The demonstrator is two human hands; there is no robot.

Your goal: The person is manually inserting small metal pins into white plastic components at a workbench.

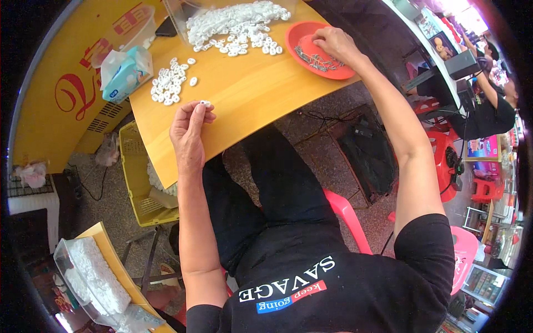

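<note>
Between the thumb and fingers of my left hand [191, 127] is a small white oval plastic piece [205, 104], held just above the table's near left part. My right hand [336, 45] reaches into a red plate [302, 34], its fingers bent down and closed at the plate's bottom. Small grey metal parts [319, 60] lie in that plate beside the fingers; whether the fingertips pinch one is hidden. A small group of white oval pieces [167, 83] is spread on the wood beyond my left hand. A larger heap of the same pieces [236, 25] fills the table's far side.
The yellow wooden table [244, 83] ends close to my legs. A tissue pack [125, 75] stands at its left edge. Below it on the floor sits a yellow crate [133, 183]. A clear bin of white pieces [97, 275] is at lower left. Another person [483, 111] is at far right.
</note>
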